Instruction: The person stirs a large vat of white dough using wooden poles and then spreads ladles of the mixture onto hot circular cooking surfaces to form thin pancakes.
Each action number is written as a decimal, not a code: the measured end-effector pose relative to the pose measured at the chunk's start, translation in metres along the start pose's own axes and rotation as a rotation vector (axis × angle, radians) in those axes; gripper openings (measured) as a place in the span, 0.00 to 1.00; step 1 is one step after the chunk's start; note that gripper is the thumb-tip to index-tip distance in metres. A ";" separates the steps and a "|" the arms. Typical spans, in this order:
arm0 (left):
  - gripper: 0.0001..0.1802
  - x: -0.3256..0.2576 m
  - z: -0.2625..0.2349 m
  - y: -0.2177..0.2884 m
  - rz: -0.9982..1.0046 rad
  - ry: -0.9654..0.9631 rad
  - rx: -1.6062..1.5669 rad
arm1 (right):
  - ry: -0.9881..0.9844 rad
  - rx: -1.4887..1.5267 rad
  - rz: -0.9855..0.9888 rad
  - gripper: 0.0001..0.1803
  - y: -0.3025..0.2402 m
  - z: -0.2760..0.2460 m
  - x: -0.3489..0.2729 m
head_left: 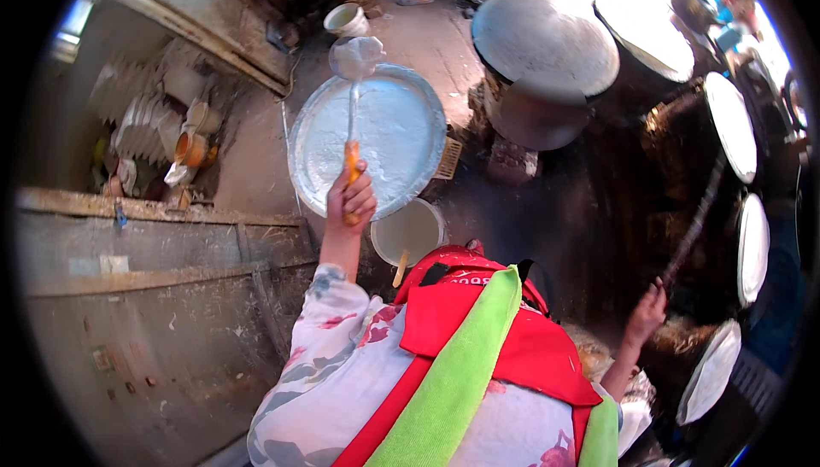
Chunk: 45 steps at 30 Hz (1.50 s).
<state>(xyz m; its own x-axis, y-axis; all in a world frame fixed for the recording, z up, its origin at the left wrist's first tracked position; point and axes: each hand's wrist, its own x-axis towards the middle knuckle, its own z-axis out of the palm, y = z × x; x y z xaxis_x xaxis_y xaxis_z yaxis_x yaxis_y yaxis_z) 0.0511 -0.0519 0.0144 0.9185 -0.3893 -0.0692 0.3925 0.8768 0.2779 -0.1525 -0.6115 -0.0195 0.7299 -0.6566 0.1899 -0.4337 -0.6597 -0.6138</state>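
Left fingers (362, 192) were wrapped round the orange handle of the ladle (353, 125), its bowl above the far rim of the pale basin (436, 117). Right fingers (657, 298) closed round a long blurred rod (696, 218), slanting up.

This looks like a rough cooking workshop: a wide pan (436, 130) of whitish liquid (389, 143) stands at upper centre, large round vessels (547, 36) at upper right.
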 end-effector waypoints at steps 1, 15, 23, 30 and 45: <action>0.11 0.008 -0.009 0.005 0.009 0.064 0.085 | -0.071 0.146 -0.058 0.17 -0.027 0.028 0.009; 0.11 0.114 0.091 -0.012 -0.014 0.314 0.281 | -0.851 0.772 0.152 0.11 -0.167 0.180 0.123; 0.11 0.253 0.163 -0.109 -0.263 0.194 0.354 | -0.801 0.705 0.110 0.14 -0.155 0.177 0.244; 0.11 0.366 0.171 -0.215 -0.230 0.338 0.834 | -0.723 0.701 -0.048 0.18 -0.112 0.217 0.311; 0.20 0.436 0.099 -0.240 0.221 0.550 2.191 | -0.562 -0.056 -0.404 0.16 -0.175 0.217 0.336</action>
<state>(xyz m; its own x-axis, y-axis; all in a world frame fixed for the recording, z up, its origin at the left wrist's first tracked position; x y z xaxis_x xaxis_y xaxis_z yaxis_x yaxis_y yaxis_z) 0.3528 -0.4602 0.0120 0.9972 0.0658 0.0360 0.0334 -0.8198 0.5717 0.2835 -0.6376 -0.0148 0.9962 -0.0768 -0.0399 -0.0862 -0.8404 -0.5351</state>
